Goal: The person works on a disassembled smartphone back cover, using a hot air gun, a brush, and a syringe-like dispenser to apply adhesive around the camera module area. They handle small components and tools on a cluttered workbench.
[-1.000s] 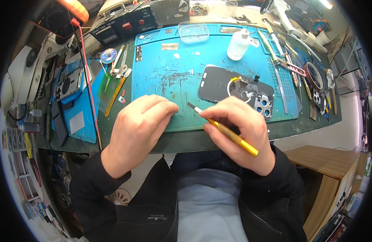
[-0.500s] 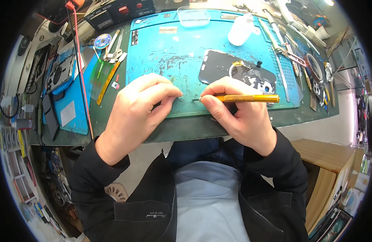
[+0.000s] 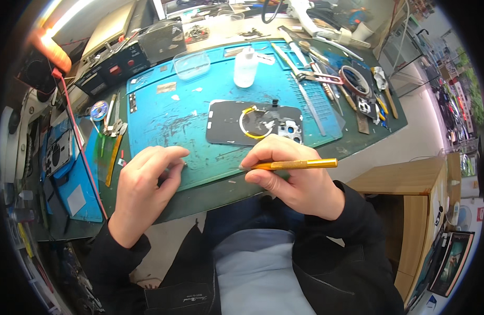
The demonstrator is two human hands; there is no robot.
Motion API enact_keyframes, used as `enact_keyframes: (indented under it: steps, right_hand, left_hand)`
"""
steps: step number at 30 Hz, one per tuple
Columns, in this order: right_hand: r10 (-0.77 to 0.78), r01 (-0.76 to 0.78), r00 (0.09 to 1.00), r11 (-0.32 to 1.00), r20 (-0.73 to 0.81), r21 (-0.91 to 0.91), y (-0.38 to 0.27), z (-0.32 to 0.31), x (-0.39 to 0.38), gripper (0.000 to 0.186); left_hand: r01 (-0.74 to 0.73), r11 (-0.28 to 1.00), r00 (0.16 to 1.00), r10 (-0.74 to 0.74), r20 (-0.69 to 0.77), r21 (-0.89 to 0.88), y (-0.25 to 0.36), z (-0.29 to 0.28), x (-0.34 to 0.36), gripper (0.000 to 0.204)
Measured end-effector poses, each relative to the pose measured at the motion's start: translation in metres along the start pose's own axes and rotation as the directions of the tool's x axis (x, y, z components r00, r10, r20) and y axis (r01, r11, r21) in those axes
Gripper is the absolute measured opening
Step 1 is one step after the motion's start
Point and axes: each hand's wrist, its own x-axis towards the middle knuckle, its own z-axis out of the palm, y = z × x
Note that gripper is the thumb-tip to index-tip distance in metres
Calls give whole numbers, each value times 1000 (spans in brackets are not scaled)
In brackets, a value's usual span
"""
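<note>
My left hand [image 3: 146, 189] is over the mat's front edge, fingers curled; what looks like a tiny dark piece shows at its fingertips, too small to make out. My right hand [image 3: 291, 186] grips a slim gold-handled tool [image 3: 315, 163], lying nearly level, its tip mostly hidden by the fingers. Just beyond them, on the blue mat [image 3: 166, 121], lies a dark phone back panel [image 3: 226, 123] with a white-and-yellow ring and a camera frame [image 3: 290, 129]. A white squeeze bottle [image 3: 244, 73] stands behind the panel.
A clear plastic tub [image 3: 192, 67] sits at the back of the mat. Assorted tools and a tape roll [image 3: 354, 81] crowd the right. A solder spool [image 3: 99, 111], an orange scraper [image 3: 114, 160] and a red cable [image 3: 82, 142] are at left. A wooden cabinet [image 3: 394, 178] stands at lower right.
The gold tool has swung from slanting to nearly level in my right hand. The gap between my hands has widened, and the whole view has shifted as my head moved.
</note>
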Motion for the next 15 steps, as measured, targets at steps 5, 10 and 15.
enact_keyframes:
  steps: [5,10,15]
  right_hand:
    - [-198,144,978,876,-71,-460,-17,-30,1,19]
    - [-205,-17,974,346,-93,-938,38,-128,-3,31]
    - [-199,-95,963,385,-183,-918,39,-115,15,27]
  left_hand:
    - [46,999,998,-46,-30,8,-1,-2,-8,22]
    - [40,998,999,-41,-9,-49,-3,1,0,22]
    - [70,996,997,-69,30,-47,-7,-2,1,23]
